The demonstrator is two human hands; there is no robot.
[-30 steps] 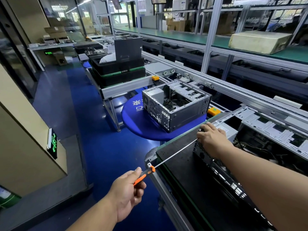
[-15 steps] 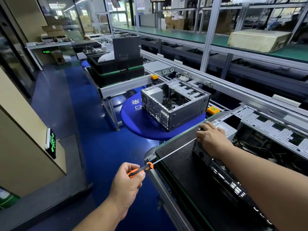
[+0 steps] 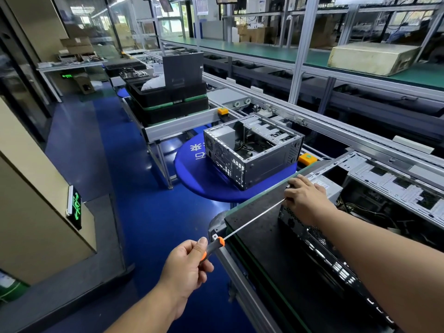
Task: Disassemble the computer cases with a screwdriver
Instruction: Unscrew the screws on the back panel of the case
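Screwdriver (image 3: 240, 227), long steel shaft, orange-black handle: left hand (image 3: 186, 267) has re-gripped and rolled it since a second ago, likely backing out a rear screw. Right hand (image 3: 306, 198) stays clamped on grey open-topped metal computer case (image 3: 312, 236), lower right on counter (image 3: 254, 217).

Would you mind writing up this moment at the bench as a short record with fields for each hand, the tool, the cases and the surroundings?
left hand: left hand grips the orange-and-black handle of the screwdriver
right hand: right hand rests on the rear corner of the near computer case, fingers at the shaft's tip
tool: long thin shaft runs up and right from the handle to the case; tip hidden by the fingers
near case: open-topped, lying on the black bench mat
second case: second computer case, open-topped, on the round blue table
surroundings: conveyor line behind
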